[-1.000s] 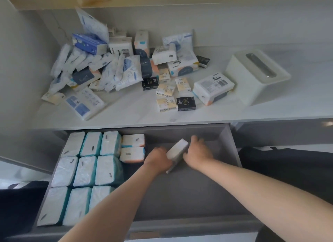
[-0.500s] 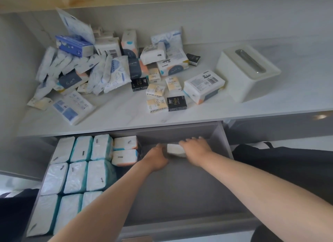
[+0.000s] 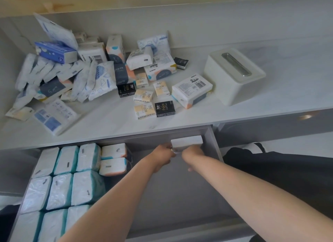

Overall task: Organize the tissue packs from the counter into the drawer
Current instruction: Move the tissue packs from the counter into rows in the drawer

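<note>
A heap of packs point(image 3: 75, 74) fills the counter's point(image 3: 288, 90) back left corner, spreading toward its middle. Small packs point(image 3: 144, 95) lie right of the heap, nearer the front edge. A larger pack point(image 3: 191, 90) lies right of those, and a tissue box point(image 3: 234, 76) just beyond it. Below the front edge, the drawer point(image 3: 214, 144) stands open. Rows of packs point(image 3: 61, 184) fill its left side. One pack point(image 3: 186, 141) sits in its back right corner, with the left hand point(image 3: 163, 157) and right hand point(image 3: 192, 155) at its front.
</note>
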`<state>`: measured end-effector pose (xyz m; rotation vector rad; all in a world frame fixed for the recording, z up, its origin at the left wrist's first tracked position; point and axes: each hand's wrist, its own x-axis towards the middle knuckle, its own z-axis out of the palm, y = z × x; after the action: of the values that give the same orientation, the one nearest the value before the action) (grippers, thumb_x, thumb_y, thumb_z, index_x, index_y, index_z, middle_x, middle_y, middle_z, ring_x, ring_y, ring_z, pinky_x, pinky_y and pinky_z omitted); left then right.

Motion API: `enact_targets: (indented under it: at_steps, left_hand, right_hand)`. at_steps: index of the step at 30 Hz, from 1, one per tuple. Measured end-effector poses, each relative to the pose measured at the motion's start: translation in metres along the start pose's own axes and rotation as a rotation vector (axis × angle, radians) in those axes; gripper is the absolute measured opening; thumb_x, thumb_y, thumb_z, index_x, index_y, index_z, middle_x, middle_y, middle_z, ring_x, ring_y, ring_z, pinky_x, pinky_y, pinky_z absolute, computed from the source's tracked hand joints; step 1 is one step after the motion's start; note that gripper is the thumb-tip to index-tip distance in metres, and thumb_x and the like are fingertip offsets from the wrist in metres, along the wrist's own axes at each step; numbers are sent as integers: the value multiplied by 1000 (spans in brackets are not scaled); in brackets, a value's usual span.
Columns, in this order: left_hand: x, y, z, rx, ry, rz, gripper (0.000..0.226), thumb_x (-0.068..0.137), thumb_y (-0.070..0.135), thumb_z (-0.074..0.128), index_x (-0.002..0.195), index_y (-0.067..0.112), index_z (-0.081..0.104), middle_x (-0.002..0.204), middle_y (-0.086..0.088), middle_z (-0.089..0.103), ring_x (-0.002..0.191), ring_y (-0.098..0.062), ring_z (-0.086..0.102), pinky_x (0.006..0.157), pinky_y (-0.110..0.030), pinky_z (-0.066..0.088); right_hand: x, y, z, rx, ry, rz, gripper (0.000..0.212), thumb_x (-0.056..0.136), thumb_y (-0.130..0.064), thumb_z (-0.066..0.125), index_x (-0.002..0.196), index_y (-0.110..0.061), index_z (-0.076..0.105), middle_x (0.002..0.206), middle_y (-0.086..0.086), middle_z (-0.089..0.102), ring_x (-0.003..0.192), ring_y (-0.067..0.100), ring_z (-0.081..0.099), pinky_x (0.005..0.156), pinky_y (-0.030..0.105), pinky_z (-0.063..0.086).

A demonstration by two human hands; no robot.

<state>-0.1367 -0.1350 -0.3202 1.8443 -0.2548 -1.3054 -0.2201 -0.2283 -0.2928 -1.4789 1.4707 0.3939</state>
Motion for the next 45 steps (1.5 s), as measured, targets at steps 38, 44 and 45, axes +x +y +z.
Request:
enact_targets:
  at_steps: [38,44,45]
  left_hand:
    - [-1,176,-26,1071,519,399,113,72,71,67,155,19,10,152,-7,34,139,-30,28,114,-46,23]
    - [-6,183,-42,643,570,621,96,63,49,82,143,22,37,134,-2,41,125,-22,42,106,-37,40]
    - [-13,184,-45,554,567,649,92,64,45,82,141,23,39,129,1,41,121,-18,43,103,-34,41]
  right_hand:
    - [-15,-124,-160,-650,302,-801,72,92,-9,51,156,-23,23,143,12,42,125,32,49,83,30,43]
    - [-12,-129,-157,-497,346,-888,71,87,-7,58,152,-27,34,139,10,43,125,32,49,92,29,41]
    - [-13,-131,-156,-454,361,-927,70,86,-6,58,149,-29,39,136,9,44,123,31,50,94,28,40]
